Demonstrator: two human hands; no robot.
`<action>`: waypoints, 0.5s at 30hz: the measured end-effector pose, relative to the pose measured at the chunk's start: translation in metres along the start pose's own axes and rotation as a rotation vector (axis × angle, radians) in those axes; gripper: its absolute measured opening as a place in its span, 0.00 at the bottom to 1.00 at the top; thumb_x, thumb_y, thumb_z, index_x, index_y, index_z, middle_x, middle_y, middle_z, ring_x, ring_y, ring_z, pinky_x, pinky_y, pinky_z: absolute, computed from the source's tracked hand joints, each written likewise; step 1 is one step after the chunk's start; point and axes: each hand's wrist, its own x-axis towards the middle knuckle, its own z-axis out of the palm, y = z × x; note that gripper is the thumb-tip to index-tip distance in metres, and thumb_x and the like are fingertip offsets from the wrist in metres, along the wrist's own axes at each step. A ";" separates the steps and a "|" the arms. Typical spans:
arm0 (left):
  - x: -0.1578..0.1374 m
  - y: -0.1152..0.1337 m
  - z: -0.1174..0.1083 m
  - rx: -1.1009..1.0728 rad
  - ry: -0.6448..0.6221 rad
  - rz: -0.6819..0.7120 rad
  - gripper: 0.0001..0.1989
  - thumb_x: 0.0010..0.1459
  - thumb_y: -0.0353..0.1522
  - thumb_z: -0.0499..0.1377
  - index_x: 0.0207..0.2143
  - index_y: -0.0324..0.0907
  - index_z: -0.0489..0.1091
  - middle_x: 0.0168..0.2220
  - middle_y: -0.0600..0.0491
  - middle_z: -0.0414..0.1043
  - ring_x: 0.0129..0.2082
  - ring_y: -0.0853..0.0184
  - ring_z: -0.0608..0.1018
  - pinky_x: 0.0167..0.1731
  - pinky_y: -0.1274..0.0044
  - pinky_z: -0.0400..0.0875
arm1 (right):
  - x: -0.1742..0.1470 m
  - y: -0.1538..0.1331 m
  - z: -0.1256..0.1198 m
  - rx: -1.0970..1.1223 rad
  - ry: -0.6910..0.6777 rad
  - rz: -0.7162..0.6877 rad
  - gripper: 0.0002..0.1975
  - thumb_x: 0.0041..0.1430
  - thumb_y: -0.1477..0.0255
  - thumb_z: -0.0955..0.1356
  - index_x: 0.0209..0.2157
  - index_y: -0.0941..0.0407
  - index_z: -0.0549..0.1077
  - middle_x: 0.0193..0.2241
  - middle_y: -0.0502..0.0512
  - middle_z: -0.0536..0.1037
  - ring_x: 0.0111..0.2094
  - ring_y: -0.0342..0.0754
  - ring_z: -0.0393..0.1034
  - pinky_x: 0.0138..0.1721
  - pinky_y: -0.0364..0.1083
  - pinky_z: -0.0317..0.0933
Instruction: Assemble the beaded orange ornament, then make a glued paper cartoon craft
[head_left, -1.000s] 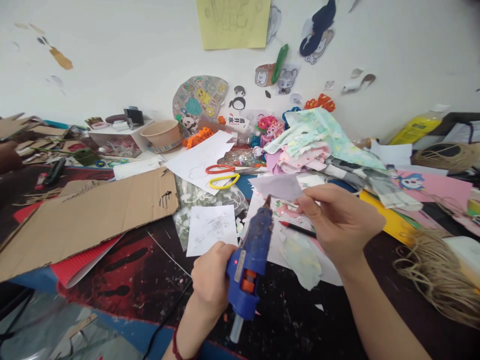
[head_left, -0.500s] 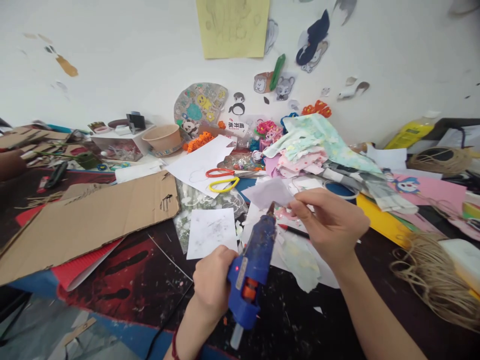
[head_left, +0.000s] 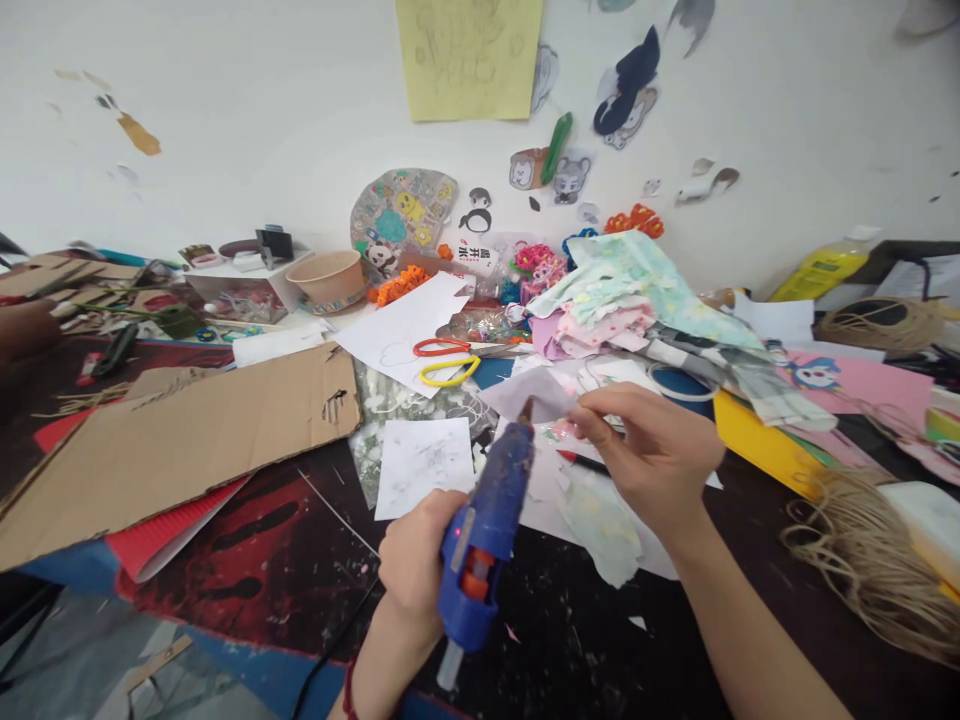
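Note:
My left hand point(head_left: 420, 550) is closed round the handle of a blue hot glue gun point(head_left: 499, 495). A clear glue stick point(head_left: 450, 665) pokes out of its back end, and a small light glows on its side. My right hand point(head_left: 652, 450) pinches the right edge of a small pale piece of paper point(head_left: 544, 388), held up over the table. The gun's nozzle lies against or just in front of that paper; I cannot tell whether they touch. Below it are white sheets, a red-tipped dark pencil point(head_left: 585, 461) and a pale patterned scrap point(head_left: 604, 525).
Scissors point(head_left: 450, 372) with red and yellow handles lie behind, beside a heap of patterned cloth point(head_left: 622, 290). Flat cardboard point(head_left: 187, 440) covers the left, twine point(head_left: 870, 560) the right. A paper bowl point(head_left: 324, 278) stands at the back. Another person's hand point(head_left: 26, 325) shows far left.
The glue gun has shifted a little left, its nozzle moving along the paper. My right hand and the paper have also moved slightly left.

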 end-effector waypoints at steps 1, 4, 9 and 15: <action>0.000 0.000 0.000 0.008 0.023 -0.029 0.10 0.54 0.28 0.55 0.31 0.47 0.76 0.22 0.55 0.73 0.25 0.65 0.76 0.26 0.79 0.62 | 0.000 0.000 0.000 0.001 -0.004 -0.001 0.06 0.59 0.79 0.71 0.31 0.54 0.76 0.23 0.49 0.75 0.26 0.44 0.70 0.29 0.46 0.66; 0.001 -0.001 0.002 -0.014 0.023 -0.032 0.10 0.53 0.27 0.55 0.29 0.47 0.76 0.22 0.55 0.72 0.26 0.65 0.76 0.26 0.79 0.61 | 0.000 0.000 0.000 0.000 -0.015 -0.021 0.06 0.58 0.80 0.71 0.31 0.54 0.76 0.23 0.49 0.75 0.26 0.44 0.70 0.29 0.45 0.66; 0.003 -0.008 0.008 -0.072 0.006 -0.004 0.09 0.51 0.27 0.56 0.26 0.47 0.75 0.21 0.55 0.70 0.24 0.66 0.75 0.24 0.80 0.59 | 0.001 0.000 0.001 -0.005 -0.019 -0.032 0.06 0.59 0.79 0.71 0.31 0.54 0.76 0.24 0.49 0.75 0.27 0.45 0.72 0.29 0.45 0.67; 0.007 -0.018 0.006 -0.033 -0.092 0.009 0.06 0.50 0.30 0.58 0.26 0.48 0.75 0.19 0.56 0.68 0.20 0.67 0.72 0.21 0.79 0.56 | 0.001 -0.002 0.002 -0.028 -0.030 -0.074 0.06 0.59 0.79 0.71 0.31 0.54 0.76 0.25 0.50 0.77 0.27 0.45 0.73 0.30 0.45 0.68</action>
